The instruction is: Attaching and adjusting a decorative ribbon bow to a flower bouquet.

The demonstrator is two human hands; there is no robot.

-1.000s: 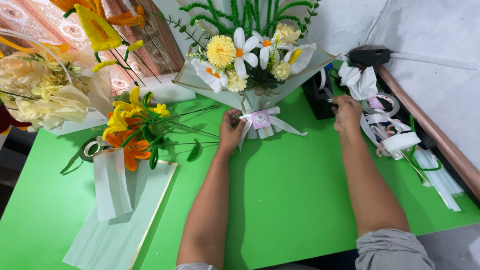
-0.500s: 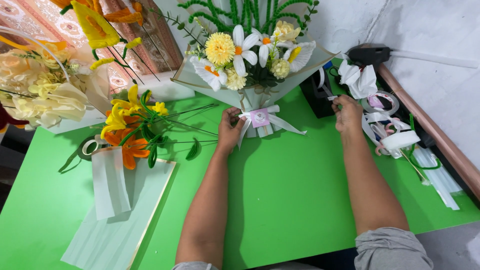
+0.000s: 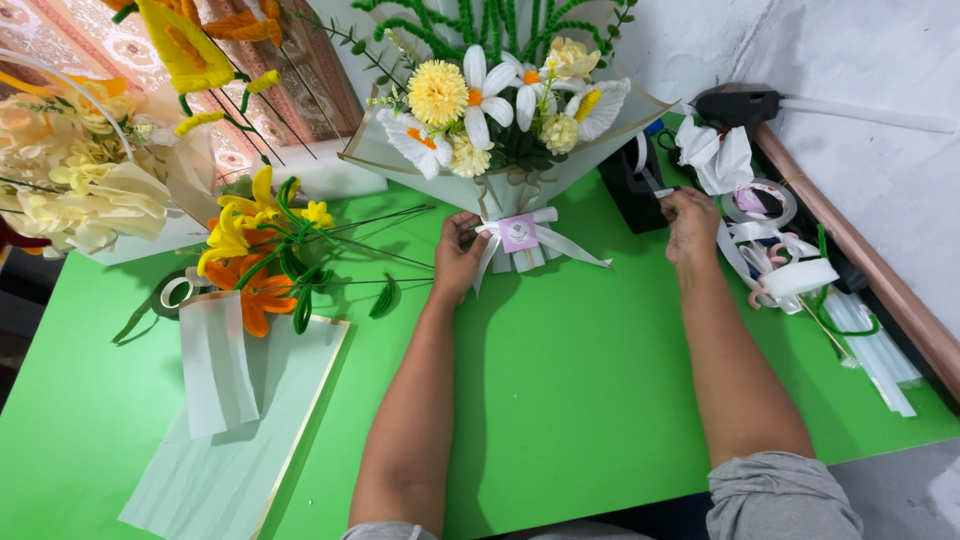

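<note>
A wrapped bouquet (image 3: 505, 110) of white daisies and yellow pompon flowers lies on the green table (image 3: 580, 370), its stem end tied with a white ribbon bow (image 3: 530, 240) and a small pink tag. My left hand (image 3: 458, 255) grips the bouquet's neck just left of the bow. My right hand (image 3: 690, 225) rests further right beside a black tape dispenser (image 3: 632, 180), its fingers pinched on a small white strip.
Loose yellow and orange lilies (image 3: 262, 255) with green stems lie at left on pale green wrapping sheets (image 3: 235, 430). Another cream bouquet (image 3: 70, 180) sits far left. Ribbon rolls and scraps (image 3: 770, 250), glue sticks (image 3: 880, 345) and a black glue gun (image 3: 745, 100) crowd the right edge.
Both hands stay almost where they were. The right hand has shifted slightly toward the tape dispenser.
</note>
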